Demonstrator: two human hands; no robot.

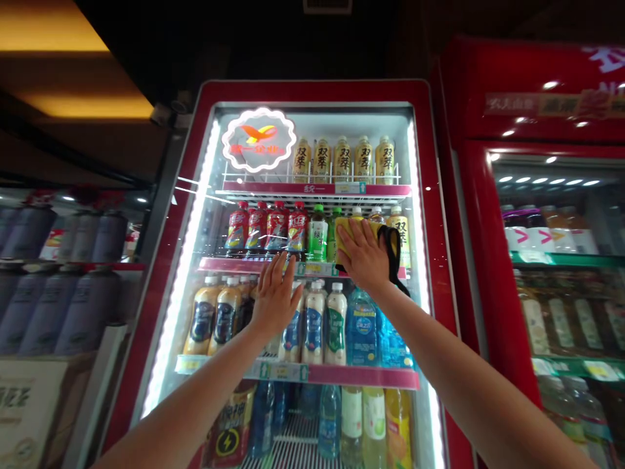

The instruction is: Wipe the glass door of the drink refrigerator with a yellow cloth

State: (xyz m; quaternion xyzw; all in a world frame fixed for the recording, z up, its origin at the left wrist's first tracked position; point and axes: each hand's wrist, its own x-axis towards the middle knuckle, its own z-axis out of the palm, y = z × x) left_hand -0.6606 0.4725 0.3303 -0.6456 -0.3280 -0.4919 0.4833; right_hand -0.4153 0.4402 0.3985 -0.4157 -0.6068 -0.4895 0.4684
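Note:
My right hand (365,255) lies flat over a yellow cloth (342,229) with a black edge, pressing it to the glass door (312,215) of a red-framed drinks fridge. A dark loop hangs by the wrist on that side. Lower and to the left, my left hand (274,294) is raised toward the same door with its fingers stretched out, holding nothing. Whether its fingertips touch the glass I cannot tell. Behind the glass, bottles with red labels (277,227) stand on the second shelf, and white-capped bottles (336,324) fill the third.
A lit round sign (258,141) glows at the door's upper left. Another red fridge (469,215) stands close on the right. To the left are shelves of purple-grey bottles (88,312) and a pale carton (29,410).

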